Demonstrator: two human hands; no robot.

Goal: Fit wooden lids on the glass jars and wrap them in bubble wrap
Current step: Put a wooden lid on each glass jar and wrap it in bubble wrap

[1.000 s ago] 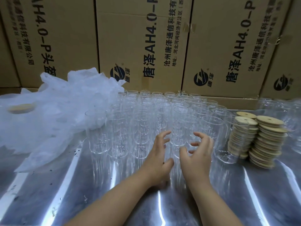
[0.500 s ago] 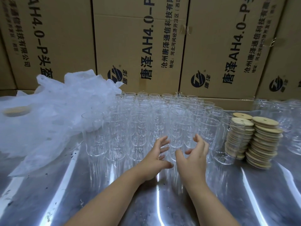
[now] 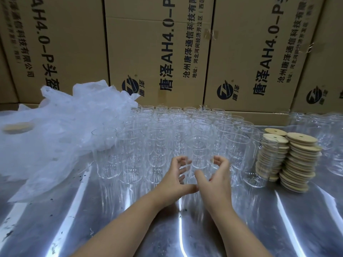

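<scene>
Cardboard cartons (image 3: 157, 52) behind steel table (image 3: 278, 219), glass jars (image 3: 161, 127) massed mid-frame, wooden lids (image 3: 300, 160) stacked right, bubble wrap (image 3: 55, 127) heaped left, left hand (image 3: 174, 179) and right hand (image 3: 217, 180) cupped either side of a front jar (image 3: 199, 156), fingers (image 3: 220, 161) half-curled, contact with glass unclear.

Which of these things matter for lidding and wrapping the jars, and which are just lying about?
For the job: glass jars; wooden lid stacks; bubble wrap heap.
Lying about: cardboard boxes behind; metal table, only the work surface.
</scene>
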